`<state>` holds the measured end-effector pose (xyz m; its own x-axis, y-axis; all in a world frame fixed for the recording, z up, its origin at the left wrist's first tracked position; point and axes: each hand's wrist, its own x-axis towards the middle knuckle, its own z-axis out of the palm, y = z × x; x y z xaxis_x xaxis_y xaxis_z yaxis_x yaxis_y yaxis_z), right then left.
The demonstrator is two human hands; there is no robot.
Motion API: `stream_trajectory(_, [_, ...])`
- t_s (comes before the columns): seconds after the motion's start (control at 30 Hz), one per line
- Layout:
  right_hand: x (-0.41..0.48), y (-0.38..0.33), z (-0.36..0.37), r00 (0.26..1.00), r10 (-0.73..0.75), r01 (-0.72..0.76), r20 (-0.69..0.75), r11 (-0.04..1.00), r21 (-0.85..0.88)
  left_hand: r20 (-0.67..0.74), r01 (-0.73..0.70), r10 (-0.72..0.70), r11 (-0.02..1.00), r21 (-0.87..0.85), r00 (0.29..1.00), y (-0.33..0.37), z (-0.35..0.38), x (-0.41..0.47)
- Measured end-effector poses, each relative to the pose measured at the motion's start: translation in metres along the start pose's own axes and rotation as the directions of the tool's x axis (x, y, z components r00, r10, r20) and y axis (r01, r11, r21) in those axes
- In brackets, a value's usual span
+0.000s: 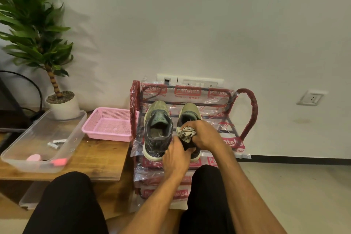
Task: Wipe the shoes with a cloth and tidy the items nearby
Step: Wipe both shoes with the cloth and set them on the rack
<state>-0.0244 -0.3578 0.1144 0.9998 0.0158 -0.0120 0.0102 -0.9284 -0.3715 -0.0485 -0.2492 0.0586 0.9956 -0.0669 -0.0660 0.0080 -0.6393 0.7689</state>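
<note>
Knees [72, 195] frame left grip [175, 156] clutching right shoe [190, 110]; right grip [205, 135] bunches cloth [186, 133]; pink basket [110, 125] leftward.

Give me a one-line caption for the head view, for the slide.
Right hand holds a cloth against a shoe on the red rack; left hand grips its heel.

Bunched cloth [187, 132] pressed to the right shoe [190, 112] by the right hand [204, 135], left hand [175, 156] gripping its heel; left shoe [157, 135] alongside at 9 o'clock, pink basket [106, 136] beyond.
</note>
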Motion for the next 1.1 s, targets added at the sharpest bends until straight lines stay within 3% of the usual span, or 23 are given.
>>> stream_trajectory(0.23, [0.003, -0.009, -0.014, 0.988, -0.010, 0.023, 0.151, 0.996, -0.086, -0.022, 0.024, -0.025, 1.000, -0.014, 0.999, 0.000, 0.003, 0.001])
stream_trajectory(0.47, [-0.006, -0.004, -0.027, 0.985, 0.013, -0.002, 0.171, 0.998, -0.064, -0.029, 0.027, -0.028, 0.999, -0.016, 0.999, 0.003, 0.005, -0.001])
stream_trajectory(0.73, [-0.014, -0.002, -0.031, 0.994, 0.081, -0.080, -0.078, 0.997, 0.011, 0.037, 0.018, -0.020, 0.999, 0.040, 0.999, 0.007, -0.014, 0.001])
stream_trajectory(1.0, [-0.009, -0.025, -0.027, 0.969, 0.080, -0.047, -0.234, 0.988, 0.146, -0.097, -0.058, 0.058, 0.998, 0.000, 0.994, 0.008, -0.070, 0.017])
stream_trajectory(1.1, [-0.006, -0.032, -0.020, 0.947, 0.099, -0.029, -0.305, 0.974, 0.226, -0.084, -0.083, 0.079, 0.995, -0.046, 0.993, 0.005, -0.082, 0.023])
